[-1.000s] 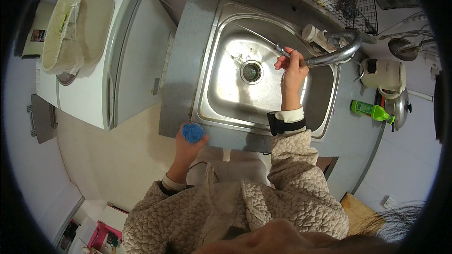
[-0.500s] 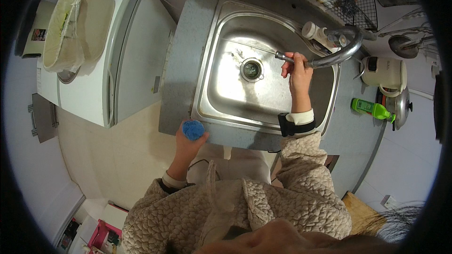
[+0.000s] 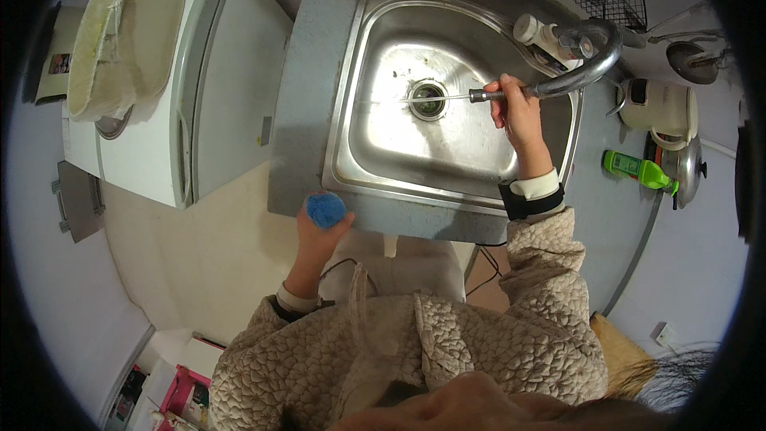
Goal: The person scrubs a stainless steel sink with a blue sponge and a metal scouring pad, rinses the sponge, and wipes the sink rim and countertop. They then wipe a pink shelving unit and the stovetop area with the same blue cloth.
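My right hand (image 3: 520, 120) is closed around the bent metal neck of the faucet (image 3: 586, 72), just behind its nozzle. From the nozzle a thin stream of water (image 3: 447, 99) runs left, passing over the drain (image 3: 428, 100) of the steel sink (image 3: 471, 156). At the near left corner of the counter, my left hand (image 3: 317, 231) grips a round, blue scrubber (image 3: 325, 210) with a rough-looking surface. The scrubber is outside the sink, by its near left rim. Most of my left fingers are hidden behind it.
White bottles (image 3: 542, 36) stand at the sink's far right corner. A green bottle (image 3: 638, 170) lies on the right counter by a cream pot (image 3: 658, 112) and a metal lid (image 3: 682, 168). On the left, a white appliance (image 3: 231, 72) bears a lined bin (image 3: 132, 40).
The nozzle has come nearer to me relative to the sink, and the water stream has shifted from beyond the drain to across it. The left hand still holds the scrubber.
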`<state>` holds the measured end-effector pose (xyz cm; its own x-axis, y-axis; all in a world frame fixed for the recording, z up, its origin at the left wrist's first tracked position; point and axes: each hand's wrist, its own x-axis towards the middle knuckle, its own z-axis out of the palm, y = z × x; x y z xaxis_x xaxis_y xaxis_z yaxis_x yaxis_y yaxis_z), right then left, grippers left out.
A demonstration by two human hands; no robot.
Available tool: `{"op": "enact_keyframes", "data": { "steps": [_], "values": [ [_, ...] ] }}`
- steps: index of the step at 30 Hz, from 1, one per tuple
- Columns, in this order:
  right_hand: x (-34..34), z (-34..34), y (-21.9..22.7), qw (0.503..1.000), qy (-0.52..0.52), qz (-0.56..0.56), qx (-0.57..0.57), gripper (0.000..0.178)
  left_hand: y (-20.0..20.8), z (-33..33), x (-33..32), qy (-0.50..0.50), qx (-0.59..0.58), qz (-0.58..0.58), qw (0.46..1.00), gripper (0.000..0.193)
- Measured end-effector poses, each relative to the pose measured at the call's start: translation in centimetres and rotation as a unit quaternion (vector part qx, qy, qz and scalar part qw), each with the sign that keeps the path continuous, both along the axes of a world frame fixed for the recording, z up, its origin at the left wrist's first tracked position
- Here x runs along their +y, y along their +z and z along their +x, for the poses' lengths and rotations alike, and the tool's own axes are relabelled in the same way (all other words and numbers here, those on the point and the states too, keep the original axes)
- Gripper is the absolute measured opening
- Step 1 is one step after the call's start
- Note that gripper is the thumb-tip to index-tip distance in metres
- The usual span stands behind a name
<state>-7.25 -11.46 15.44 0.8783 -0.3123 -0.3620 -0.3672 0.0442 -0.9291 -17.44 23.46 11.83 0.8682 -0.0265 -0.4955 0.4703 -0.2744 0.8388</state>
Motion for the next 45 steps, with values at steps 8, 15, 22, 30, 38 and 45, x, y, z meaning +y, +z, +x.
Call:
{"op": "enact_keyframes", "data": {
  "steps": [8, 15, 22, 30, 38, 45],
  "values": [
    [-1.0, -0.6, 0.9, 0.998, 0.038, -0.017, 0.049, 0.033, 0.7, -0.1, -0.8, 0.005, -0.012, 0.0, 1.0, 0.039],
    [-1.3, -0.9, 1.3, 0.997, 0.061, -0.004, 0.04, 0.032, 0.8, -0.1, -1.0, 0.003, 0.012, -0.019, 1.0, 0.039],
    [-1.0, -0.7, 0.9, 0.998, 0.051, 0.015, 0.04, 0.032, 1.1, -0.1, -1.5, 0.013, 0.009, -0.005, 1.0, 0.04],
    [0.6, -0.6, -1.2, 0.99, -0.008, -0.14, -0.005, 0.036, 1.0, 0.0, -1.6, 0.0, 0.012, -0.007, 1.0, 0.041],
    [1.1, 0.1, -0.9, 0.992, -0.076, -0.096, -0.013, 0.034, 0.4, -0.5, -1.7, 0.005, 0.023, -0.012, 1.0, 0.046],
    [-0.1, -0.4, 0.3, 0.998, -0.016, -0.041, 0.037, 0.033, 0.6, -0.2, -2.3, -0.018, 0.009, -0.014, 1.0, 0.038]
  ]
}}
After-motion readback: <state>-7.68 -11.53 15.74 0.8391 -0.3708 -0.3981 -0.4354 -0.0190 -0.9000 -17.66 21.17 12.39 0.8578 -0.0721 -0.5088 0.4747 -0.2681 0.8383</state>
